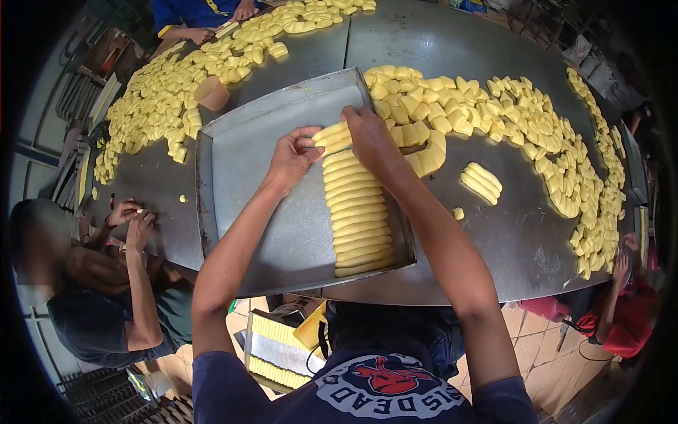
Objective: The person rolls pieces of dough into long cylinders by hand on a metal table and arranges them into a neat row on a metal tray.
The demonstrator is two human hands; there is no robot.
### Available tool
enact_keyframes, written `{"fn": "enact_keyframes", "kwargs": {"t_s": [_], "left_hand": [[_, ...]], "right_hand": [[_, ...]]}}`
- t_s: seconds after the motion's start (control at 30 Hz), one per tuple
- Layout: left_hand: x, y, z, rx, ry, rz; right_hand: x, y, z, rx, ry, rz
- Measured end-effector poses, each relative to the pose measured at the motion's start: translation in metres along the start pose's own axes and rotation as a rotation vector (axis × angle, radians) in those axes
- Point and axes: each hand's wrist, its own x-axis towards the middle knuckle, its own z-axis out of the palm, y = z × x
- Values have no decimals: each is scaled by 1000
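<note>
A large metal baking tray lies on the table in front of me. Along its right side runs a column of yellow dough rolls, set side by side. At the top of that column, my left hand pinches the left ends of a few dough rolls. Closed over the right ends of the same rolls is my right hand, its fingers partly hidden by the back of the hand. Just right of the tray, a curved strip of dough pieces rests on the table.
Heaps of cut dough spread over the metal table, with another heap at left. A plastic cup stands behind the tray. Four-sided dough group lies right. Co-workers sit left, right and far side. A filled tray is below.
</note>
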Motion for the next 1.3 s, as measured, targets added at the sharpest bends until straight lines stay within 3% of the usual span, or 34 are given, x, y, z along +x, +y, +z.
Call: {"fn": "enact_keyframes", "kwargs": {"t_s": [0.07,0.13,0.27,0.33,0.37,0.43,0.53,0.57,0.63,0.67,0.73,0.8,0.87,0.93,1.0,1.03,1.1,1.17,1.2,1.3], "left_hand": [[-2,1,-1,9,-29,-36],[-3,1,-2,31,-62,-13],[-3,3,-2,68,-99,-32],[-6,6,1,491,-39,77],[-10,6,5,494,-41,79],[-23,10,17,725,132,338],[-27,-13,26,473,36,287],[-33,-16,29,582,21,335],[-41,-23,35,601,47,362],[-42,-27,38,621,75,386],[-43,-19,40,663,38,436],[-46,1,42,538,-15,162],[-44,0,44,560,-27,159],[-44,-4,47,588,-20,149],[-45,-14,44,627,-29,198],[-47,-10,44,632,-22,193],[-50,1,46,540,-77,92],[-42,-10,45,410,-73,51],[-40,-14,47,389,-52,47],[-52,17,57,298,-64,-44]], "right_hand": [[-2,-4,-2,-83,-40,-1],[-4,-8,-7,-226,-222,19],[-2,-16,-10,-298,-291,76],[-5,-22,-7,-457,-265,78],[-8,-26,-5,-457,-262,81],[-16,-32,-3,-594,-182,18],[-30,-35,-2,-441,-329,115],[-39,-31,5,-446,-325,119],[-61,-22,16,-847,-344,-331],[-64,-25,16,-846,-466,-267],[-72,-29,10,-522,-263,-112],[-78,-31,-16,-420,-230,-138],[-79,-38,-53,-312,-201,-178],[-93,-31,-101,195,31,147],[-127,-5,-129,385,177,557],[-136,17,-138,59,357,397],[-163,48,-158,-109,509,597],[-189,71,-172,-335,499,668],[-194,73,-179,-287,446,811],[-209,100,-177,-215,405,798]]}}
